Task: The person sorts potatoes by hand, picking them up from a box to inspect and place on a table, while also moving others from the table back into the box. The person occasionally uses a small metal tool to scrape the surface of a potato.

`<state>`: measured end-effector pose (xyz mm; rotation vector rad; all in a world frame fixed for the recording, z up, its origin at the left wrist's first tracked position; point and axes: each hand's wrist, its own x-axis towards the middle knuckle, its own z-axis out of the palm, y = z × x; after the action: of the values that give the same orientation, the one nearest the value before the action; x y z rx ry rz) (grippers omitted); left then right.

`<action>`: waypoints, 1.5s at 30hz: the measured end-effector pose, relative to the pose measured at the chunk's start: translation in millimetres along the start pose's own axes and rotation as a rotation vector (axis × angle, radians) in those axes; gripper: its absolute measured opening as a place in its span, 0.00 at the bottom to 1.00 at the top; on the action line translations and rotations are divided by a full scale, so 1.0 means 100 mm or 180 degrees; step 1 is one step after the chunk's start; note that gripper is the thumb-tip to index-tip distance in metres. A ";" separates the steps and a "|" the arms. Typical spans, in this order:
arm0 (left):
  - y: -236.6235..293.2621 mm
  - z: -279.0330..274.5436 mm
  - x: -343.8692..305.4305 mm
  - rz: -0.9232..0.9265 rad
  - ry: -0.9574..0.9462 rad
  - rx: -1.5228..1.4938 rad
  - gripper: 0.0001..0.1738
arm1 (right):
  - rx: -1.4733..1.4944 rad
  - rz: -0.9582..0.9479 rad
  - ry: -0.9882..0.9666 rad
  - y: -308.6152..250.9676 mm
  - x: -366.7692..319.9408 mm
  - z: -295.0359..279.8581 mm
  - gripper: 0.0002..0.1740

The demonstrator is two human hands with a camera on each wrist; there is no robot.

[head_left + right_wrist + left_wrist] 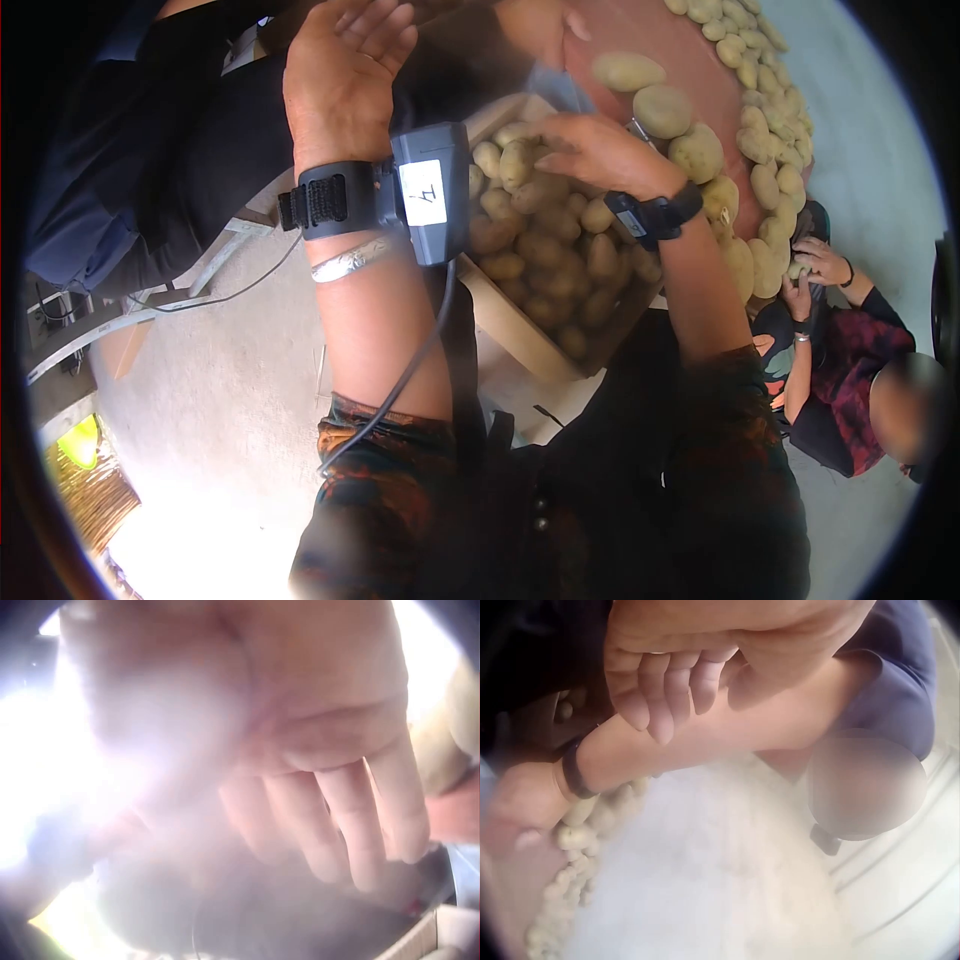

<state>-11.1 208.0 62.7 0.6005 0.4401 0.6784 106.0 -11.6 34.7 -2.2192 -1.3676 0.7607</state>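
My left hand [340, 85] is raised at the upper left of the head view, palm up and holding nothing. In the left wrist view its fingers [679, 682] hang loosely bent, overlapping another person's bare forearm. My right hand [610, 155] hovers at the far side of a box [515, 335] filled with brown potatoes [545, 235]. Its fingertips overlap the topmost potatoes in the head view. The right wrist view shows its fingers [356, 832] extended, with no potato against them; haze and glare blur the palm.
Larger pale potatoes [695, 155] line the near edge of a reddish surface [645, 30], and many more curve along its right side. Another person's hand [540, 30] is at the top. A seated person [845, 400] handles something small at right. A metal frame [150, 305] stands left.
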 end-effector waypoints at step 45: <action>-0.32 0.23 -0.15 -0.0739 -0.0476 0.0962 0.23 | 0.3679 -0.0565 0.1891 -0.47 -0.01 0.06 0.25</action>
<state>5.3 168.8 61.9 0.8643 0.4676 0.3439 70.4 8.2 58.5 -1.2092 -0.5463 0.5310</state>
